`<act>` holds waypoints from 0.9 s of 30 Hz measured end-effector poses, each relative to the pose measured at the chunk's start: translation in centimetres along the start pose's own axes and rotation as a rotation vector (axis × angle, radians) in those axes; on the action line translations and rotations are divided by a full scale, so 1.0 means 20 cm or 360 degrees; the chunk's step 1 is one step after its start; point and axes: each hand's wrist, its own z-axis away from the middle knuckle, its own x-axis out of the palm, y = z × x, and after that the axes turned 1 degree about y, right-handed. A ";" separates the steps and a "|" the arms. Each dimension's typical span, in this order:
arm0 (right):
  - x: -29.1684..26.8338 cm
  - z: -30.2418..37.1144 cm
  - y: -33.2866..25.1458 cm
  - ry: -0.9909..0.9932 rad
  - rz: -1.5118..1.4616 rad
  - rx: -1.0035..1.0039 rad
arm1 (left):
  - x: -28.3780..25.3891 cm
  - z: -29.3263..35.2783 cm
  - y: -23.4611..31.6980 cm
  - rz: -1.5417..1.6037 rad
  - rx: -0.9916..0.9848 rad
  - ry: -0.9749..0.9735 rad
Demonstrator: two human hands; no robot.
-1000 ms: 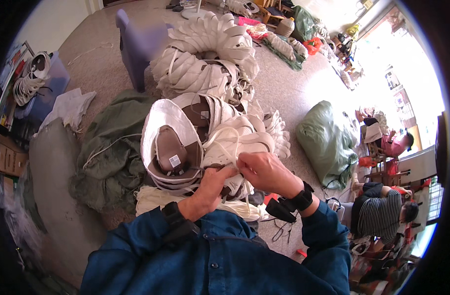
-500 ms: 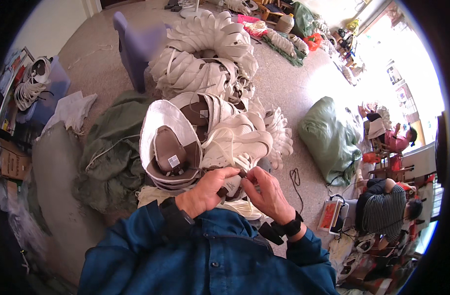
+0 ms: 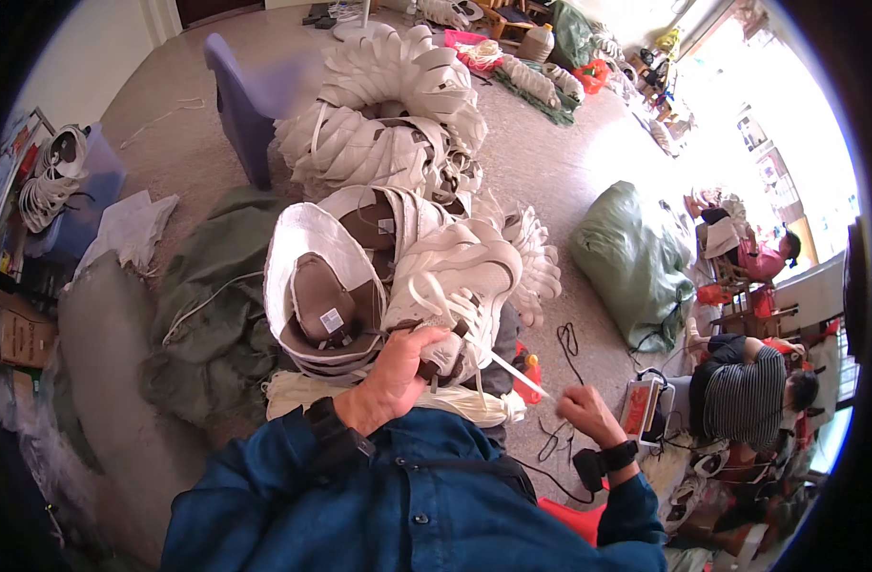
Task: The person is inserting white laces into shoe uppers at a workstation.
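A cream shoe upper (image 3: pixel 455 272) with a wavy-panelled side lies in front of my body. My left hand (image 3: pixel 393 381) is closed on its tongue end, thumb on top. From its eyelets a pale shoelace (image 3: pixel 514 373) runs taut to the right. My right hand (image 3: pixel 591 417) pinches the end of that lace, out to the right of the upper. Left of it is a nested stack of brown-lined uppers with a white rim (image 3: pixel 281 257). Under the upper lies a bundle of cream laces (image 3: pixel 488 408).
Ring-shaped piles of cream uppers (image 3: pixel 402 67) stand ahead beside a purple chair (image 3: pixel 240 105). Dark green cloth (image 3: pixel 207 305) lies left, a full green sack (image 3: pixel 631 267) right. A black cord (image 3: pixel 571 348) trails on the floor. Two people sit at the far right.
My right hand has moved from the upper out to the right and down, drawing the lace tight. My left hand still grips the tongue end.
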 end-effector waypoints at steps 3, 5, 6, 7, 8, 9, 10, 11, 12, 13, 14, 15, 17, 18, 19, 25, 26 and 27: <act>0.14 0.12 0.52 -0.0399 0.0847 0.0261 | -0.01 -0.01 -0.01 0.0068 0.0023 -0.0027; 0.21 0.16 0.61 -0.0437 0.0956 0.0295 | -0.03 -0.01 -0.01 0.0062 0.0001 -0.0001; 0.23 0.17 0.64 -0.0473 0.1060 0.0338 | -0.02 -0.01 -0.01 0.0061 0.0000 -0.0003; 0.22 0.14 0.53 -0.0477 0.1052 0.0328 | -0.01 -0.01 -0.01 0.0051 0.0017 0.0008; 0.22 0.07 0.41 -0.0250 0.0957 0.0177 | -0.01 0.00 -0.02 0.0040 0.0034 0.0021; 0.20 0.01 0.22 -0.0025 0.0858 0.0028 | -0.02 0.01 -0.01 0.0033 0.0039 0.0032; 0.19 -0.04 0.05 0.0234 0.0497 -0.0121 | -0.02 0.00 -0.01 0.0043 0.0030 0.0029; 0.18 -0.09 -0.13 0.0490 0.0137 -0.0255 | -0.02 0.00 -0.02 0.0057 0.0012 0.0018; 0.17 -0.14 -0.27 0.0586 -0.0111 -0.0464 | -0.01 0.00 -0.02 0.0042 0.0005 0.0022; 0.16 -0.19 -0.39 0.0675 -0.0364 -0.0678 | -0.01 0.01 -0.01 0.0002 0.0038 0.0023; 0.15 -0.22 -0.50 0.0652 -0.0445 -0.0822 | -0.01 0.02 -0.01 -0.0036 0.0075 0.0031; 0.14 -0.24 -0.58 0.0634 -0.0518 -0.0957 | 0.00 0.03 -0.01 -0.0044 0.0069 0.0042; 0.16 -0.27 -0.66 0.0604 -0.0571 -0.1014 | 0.03 0.05 0.01 -0.0159 0.0151 -0.0024; 0.16 -0.28 -0.68 0.0571 -0.0553 -0.0986 | 0.03 0.06 0.01 -0.0164 0.0148 -0.0021; 0.15 -0.29 -0.68 0.0573 -0.0557 -0.0982 | 0.03 0.07 0.01 -0.0183 0.0145 -0.0005; 0.06 -0.26 -0.69 -0.0224 -0.1704 -0.0496 | 0.02 0.07 0.01 -0.0189 0.0117 0.0006; 0.05 -0.23 -0.72 -0.0222 -0.1700 -0.0493 | 0.02 0.07 0.01 -0.0179 0.0127 -0.0013; 0.04 -0.21 -0.75 -0.0302 -0.1753 -0.0336 | 0.02 0.07 0.00 -0.0175 0.0126 -0.0017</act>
